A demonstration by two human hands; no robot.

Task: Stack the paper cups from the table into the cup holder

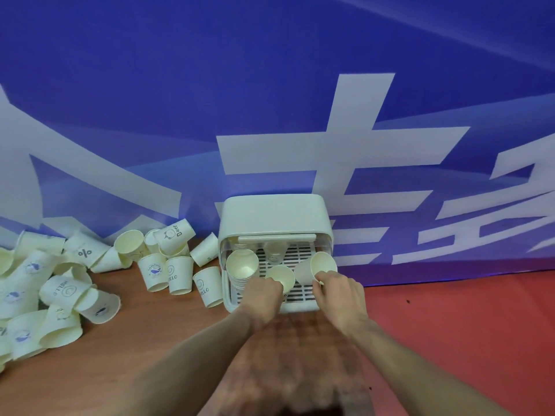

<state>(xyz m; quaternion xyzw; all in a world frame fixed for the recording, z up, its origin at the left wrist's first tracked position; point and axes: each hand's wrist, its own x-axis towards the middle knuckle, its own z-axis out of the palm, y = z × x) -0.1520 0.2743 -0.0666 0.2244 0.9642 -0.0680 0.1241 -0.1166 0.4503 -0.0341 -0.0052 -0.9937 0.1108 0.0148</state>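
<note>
A white cup holder (274, 217) with a slatted tray stands against the blue wall. A stack of paper cups (241, 265) sits in its left side, and one upturned cup (274, 250) stands at the back. My left hand (264, 295) grips a paper cup (283, 277) over the middle of the tray. My right hand (339, 295) pinches the rim of another paper cup (319, 265), tilted over the tray's right side. Several loose paper cups (168, 271) lie and stand on the wooden table to the left.
A big heap of printed paper cups (45, 292) covers the table's left part. The wooden table (156, 340) meets a red surface (465, 325) on the right. The blue banner wall (270, 100) rises directly behind the holder.
</note>
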